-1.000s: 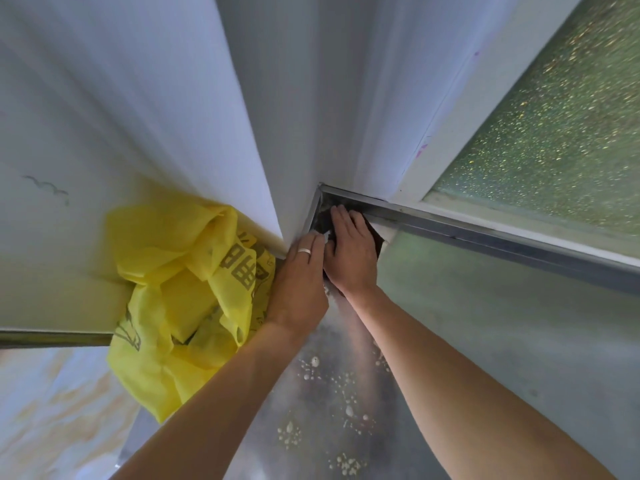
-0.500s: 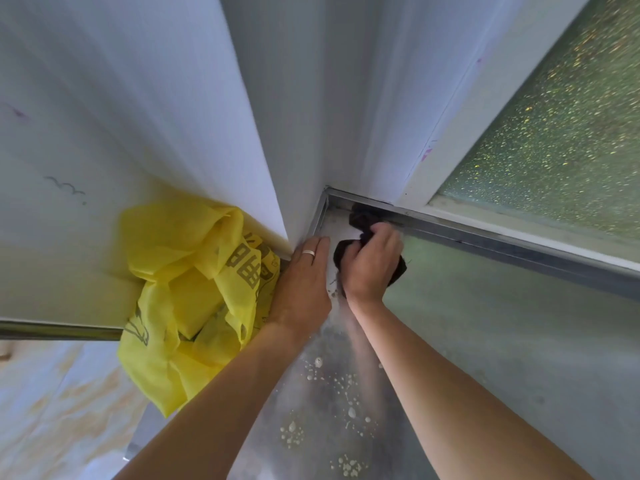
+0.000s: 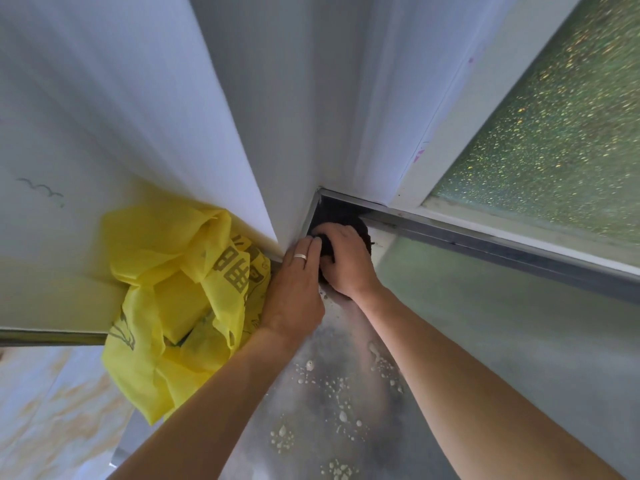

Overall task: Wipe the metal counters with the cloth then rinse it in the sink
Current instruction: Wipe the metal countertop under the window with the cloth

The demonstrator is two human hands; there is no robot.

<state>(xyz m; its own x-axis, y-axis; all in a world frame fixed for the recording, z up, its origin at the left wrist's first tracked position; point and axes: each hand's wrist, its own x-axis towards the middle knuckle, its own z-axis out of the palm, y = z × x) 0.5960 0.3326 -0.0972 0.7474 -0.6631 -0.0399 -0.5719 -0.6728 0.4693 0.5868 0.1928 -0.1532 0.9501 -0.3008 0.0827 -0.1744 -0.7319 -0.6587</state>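
Right hand was bunched around the dark cloth, scrubbing the counter corner, left hand flat beside it; soapy droplets nearer the wrists looked unwiped, rinse not started.

There are two hands: one left hand and one right hand. There is one ring, on a finger of the left hand. There is one dark cloth. There is one yellow bag. There is one metal counter. There is one window with bumpy green glass. There are many little white drops on the counter, too many to count.
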